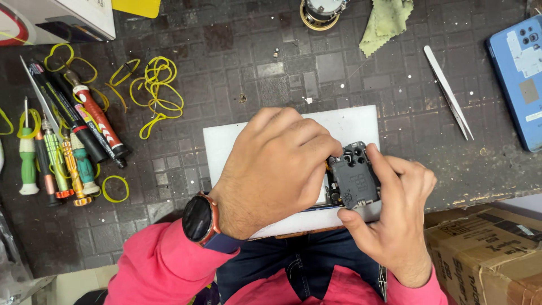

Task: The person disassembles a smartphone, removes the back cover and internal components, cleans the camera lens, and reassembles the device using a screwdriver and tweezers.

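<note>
A: What's far left of you?

B: Screwdrivers [62,147] in a row, yellow rubber bands [158,90] scattered near them on the dark mat [254,68].

A: And your L hand?

B: Your left hand [276,169] lies knuckles-up over the white board [361,121], fingers curled together, tips pressing the phone frame's left edge.

A: Where's the frame exactly?

B: The dark phone frame [354,181] sits btwn both hands, on the board's right end.

A: R hand?

B: Your right hand [395,220] clamps it: thumb along the bottom edge, forefinger up its right side.

A: Further right?

B: White tweezers [449,93], then a blue phone [519,79] at the edge.
</note>
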